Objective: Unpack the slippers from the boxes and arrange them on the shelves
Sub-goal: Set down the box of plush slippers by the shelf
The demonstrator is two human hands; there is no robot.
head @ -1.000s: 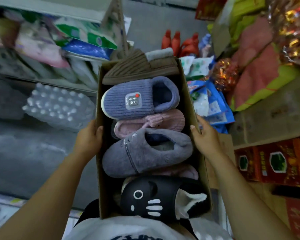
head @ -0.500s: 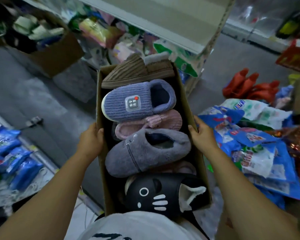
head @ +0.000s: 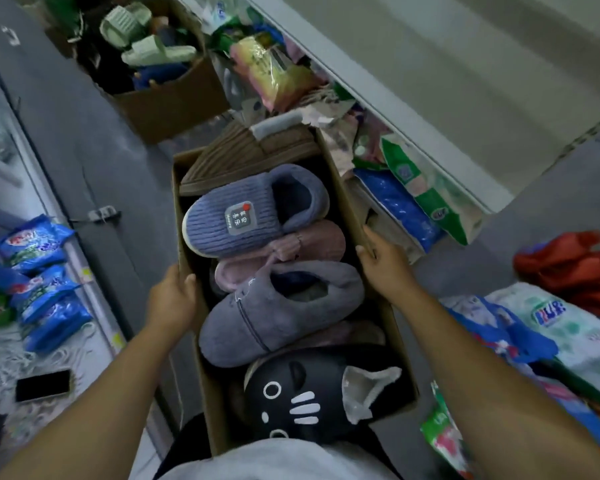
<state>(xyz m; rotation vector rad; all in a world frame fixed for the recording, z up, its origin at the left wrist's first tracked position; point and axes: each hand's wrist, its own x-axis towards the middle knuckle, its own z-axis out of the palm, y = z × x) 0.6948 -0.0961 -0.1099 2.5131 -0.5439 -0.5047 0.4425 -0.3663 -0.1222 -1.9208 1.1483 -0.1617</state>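
I carry a long cardboard box (head: 340, 202) against my body. My left hand (head: 172, 301) grips its left wall and my right hand (head: 385, 261) grips its right wall. Slippers fill the box: a brown ribbed one (head: 250, 154) at the far end, a blue ribbed one (head: 250, 216) with a grey patch, a pink one (head: 309, 242), a grey plush one (head: 278, 313), and a black cat-face slipper (head: 302, 393) nearest me. A white shelf board (head: 447, 98) runs diagonally beyond the box.
A second cardboard box (head: 174, 105) with pale green slides stands on the grey floor at the top left. Blue packets (head: 42, 282) and a phone (head: 43, 386) lie left. Packaged goods (head: 406, 188) crowd under the shelf; red items (head: 572, 265) and more packets lie right.
The view has swung left while I carry the box: the shelf and the second box of slides have come into view. Both hands keep the same hold on the box walls.
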